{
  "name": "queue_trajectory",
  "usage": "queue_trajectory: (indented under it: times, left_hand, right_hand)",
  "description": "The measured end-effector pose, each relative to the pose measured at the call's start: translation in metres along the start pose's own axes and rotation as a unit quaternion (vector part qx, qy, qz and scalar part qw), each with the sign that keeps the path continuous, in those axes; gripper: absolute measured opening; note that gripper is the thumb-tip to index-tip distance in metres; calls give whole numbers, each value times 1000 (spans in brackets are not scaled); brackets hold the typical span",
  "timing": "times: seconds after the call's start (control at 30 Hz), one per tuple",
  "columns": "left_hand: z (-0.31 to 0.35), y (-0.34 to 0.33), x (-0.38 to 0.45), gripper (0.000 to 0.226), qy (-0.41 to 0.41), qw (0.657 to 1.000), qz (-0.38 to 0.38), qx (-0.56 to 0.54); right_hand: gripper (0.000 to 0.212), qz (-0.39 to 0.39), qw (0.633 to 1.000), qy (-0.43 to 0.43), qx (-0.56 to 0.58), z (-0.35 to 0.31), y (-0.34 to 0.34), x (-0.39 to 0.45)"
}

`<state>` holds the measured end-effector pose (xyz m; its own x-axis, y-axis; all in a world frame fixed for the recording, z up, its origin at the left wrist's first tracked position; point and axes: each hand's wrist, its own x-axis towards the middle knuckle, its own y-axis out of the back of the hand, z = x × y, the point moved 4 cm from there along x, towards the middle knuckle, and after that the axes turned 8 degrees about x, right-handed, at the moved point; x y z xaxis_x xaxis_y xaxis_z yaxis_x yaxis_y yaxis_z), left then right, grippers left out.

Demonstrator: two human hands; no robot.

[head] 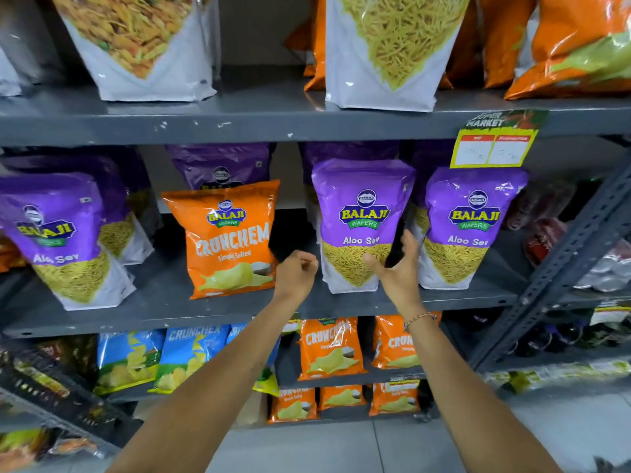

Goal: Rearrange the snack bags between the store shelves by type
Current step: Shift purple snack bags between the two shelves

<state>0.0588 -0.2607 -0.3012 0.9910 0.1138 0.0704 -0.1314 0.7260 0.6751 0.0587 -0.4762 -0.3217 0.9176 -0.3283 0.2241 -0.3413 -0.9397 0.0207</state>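
Note:
An orange Crunchem chips bag (229, 238) stands on the middle shelf (164, 302) among purple Aloo Sev bags. My left hand (296, 274) hovers just right of its lower corner, fingers curled, holding nothing. A purple Aloo Sev bag (362, 213) stands to the right; my right hand (397, 268) is spread open against its lower right side, thumb on the front, fingers reaching into the gap beside another Aloo Sev bag (469, 227). A further Aloo Sev bag (58, 240) leans at the left.
Large white sev pouches (386, 49) and orange bags (577, 46) sit on the top shelf. Below, blue Crunchex bags (160, 356) stand left of orange Crunchem bags (329, 349). A yellow price tag (491, 145) hangs from the upper shelf edge. A slotted steel upright (573, 254) stands at right.

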Motion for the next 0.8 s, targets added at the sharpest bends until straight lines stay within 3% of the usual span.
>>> queue_trajectory:
  times: [0.13,0.2,0.27,0.47,0.53,0.63,0.73,0.8]
  left_hand:
    - [30,34,-13,18,-94,995,-14,-15]
    - [52,61,-25,14,-157,986,-17,-58]
    - [81,95,-36,12,-234,965,-13,-115]
    - [175,200,-38,27,-370,891,54,-258]
    - [202,221,-27,50,-379,877,76,-285]
    - [228,226,7,91,-309,904,62,-289]
    - [244,215,28,138,-220,936,-8,-276]
    - [250,202,33,137,-201,940,-74,-264]
  right_hand:
    - [40,143,975,167,-44,-56,-15,-29]
    - [15,140,965,220,-32,-93,-27,-46]
    - [6,128,954,270,-9,-134,-35,-61]
    - [7,172,893,412,57,-267,-23,-53]
    - [15,165,889,422,67,-299,-14,-30]
    - [41,117,915,383,52,-320,-5,18]
    - [83,54,960,272,43,-317,2,62]
    - [96,-20,976,203,77,-312,3,78]
